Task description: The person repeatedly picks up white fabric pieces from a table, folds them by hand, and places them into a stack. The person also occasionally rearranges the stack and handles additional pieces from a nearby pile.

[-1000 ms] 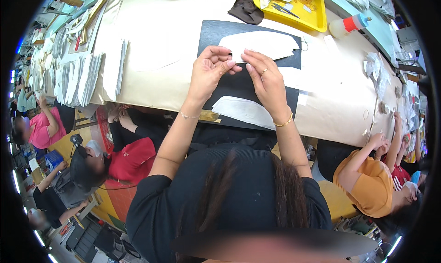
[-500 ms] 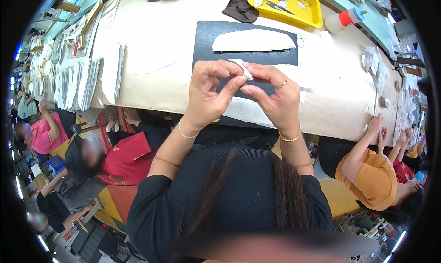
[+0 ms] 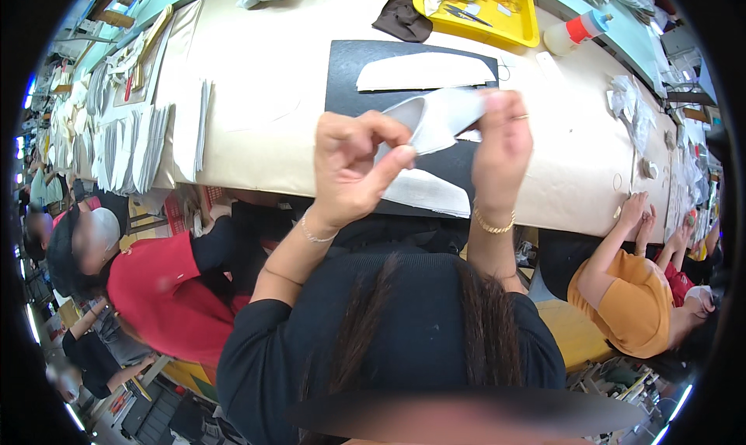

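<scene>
White fabric piece (image 3: 439, 118) is pinched between both hands, the left hand (image 3: 353, 165) and right hand (image 3: 501, 146), lifted above the black mat (image 3: 357, 72) on the tabletop (image 3: 264, 80). Loosening either pinch could let it slip or crease unevenly.

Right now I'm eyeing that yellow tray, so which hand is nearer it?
Right. The right hand is up just below the yellow tray; the left hand is farther left and lower.
</scene>
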A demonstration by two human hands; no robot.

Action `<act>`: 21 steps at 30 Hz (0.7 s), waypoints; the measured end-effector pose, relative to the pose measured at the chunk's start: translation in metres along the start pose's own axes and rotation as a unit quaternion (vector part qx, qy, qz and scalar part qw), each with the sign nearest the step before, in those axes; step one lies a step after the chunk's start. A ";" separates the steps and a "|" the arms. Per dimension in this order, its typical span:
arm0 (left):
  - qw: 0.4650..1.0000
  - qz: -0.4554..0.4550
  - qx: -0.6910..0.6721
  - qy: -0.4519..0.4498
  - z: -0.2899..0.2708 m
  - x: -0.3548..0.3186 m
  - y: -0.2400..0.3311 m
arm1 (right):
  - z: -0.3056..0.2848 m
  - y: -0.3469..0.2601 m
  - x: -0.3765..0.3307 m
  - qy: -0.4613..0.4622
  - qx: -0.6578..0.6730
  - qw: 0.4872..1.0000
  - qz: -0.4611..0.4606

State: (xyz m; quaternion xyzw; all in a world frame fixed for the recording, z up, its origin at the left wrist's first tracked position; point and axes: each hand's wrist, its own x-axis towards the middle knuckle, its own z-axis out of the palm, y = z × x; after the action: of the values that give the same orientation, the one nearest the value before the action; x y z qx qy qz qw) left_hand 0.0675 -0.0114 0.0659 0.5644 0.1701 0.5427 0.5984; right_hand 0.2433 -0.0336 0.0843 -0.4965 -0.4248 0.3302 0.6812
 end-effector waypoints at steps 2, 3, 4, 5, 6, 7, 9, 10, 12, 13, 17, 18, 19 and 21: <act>0.999 -0.042 -0.018 0.026 -0.005 -0.002 0.006 | -0.010 -0.006 0.015 0.116 0.060 0.991 0.004; 0.997 -0.060 -0.032 0.045 -0.008 -0.002 0.008 | -0.012 -0.010 0.013 0.076 0.045 0.995 -0.037; 0.994 -0.094 -0.053 0.037 -0.010 -0.002 0.008 | -0.013 -0.013 0.014 0.039 0.009 0.997 -0.063; 0.988 -0.132 -0.078 0.034 -0.012 -0.003 0.009 | -0.014 -0.015 0.014 0.020 -0.029 0.996 -0.078; 0.980 -0.167 -0.102 0.028 -0.015 -0.003 0.008 | -0.013 -0.017 0.013 -0.020 -0.061 0.993 -0.102; 0.988 -0.135 -0.073 -0.010 -0.018 -0.002 0.007 | -0.011 -0.017 0.015 0.009 -0.070 0.994 -0.089; 0.982 -0.164 -0.092 -0.025 -0.020 -0.001 0.003 | -0.003 -0.016 0.012 -0.043 -0.131 0.981 -0.140; 0.978 -0.182 -0.105 -0.018 -0.021 -0.002 0.002 | 0.002 -0.014 0.009 -0.060 -0.156 0.974 -0.150; 0.976 -0.218 -0.023 -0.023 -0.021 -0.003 0.003 | 0.015 -0.011 0.001 -0.168 -0.179 0.943 -0.227; 0.972 -0.235 -0.016 -0.012 -0.021 -0.004 0.005 | 0.020 -0.009 -0.003 -0.176 -0.193 0.935 -0.242; 0.935 -0.341 -0.100 -0.004 -0.022 -0.001 0.017 | 0.022 -0.007 -0.014 -0.182 -0.206 0.932 -0.236; 0.923 -0.366 -0.121 -0.007 -0.021 0.000 0.020 | 0.020 -0.008 -0.016 -0.183 -0.203 0.939 -0.208; 0.918 -0.378 -0.122 -0.011 -0.021 0.001 0.022 | 0.018 -0.009 -0.017 -0.184 -0.202 0.946 -0.176; 0.917 -0.378 -0.125 -0.025 -0.021 0.001 0.025 | 0.016 -0.008 -0.017 -0.178 -0.198 0.950 -0.160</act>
State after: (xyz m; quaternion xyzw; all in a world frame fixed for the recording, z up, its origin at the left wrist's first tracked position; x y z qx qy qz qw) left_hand 0.0398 -0.0057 0.0818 0.3923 0.2866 0.2786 0.8285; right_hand 0.2214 -0.0441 0.0899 -0.4802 -0.6700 0.2089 0.5262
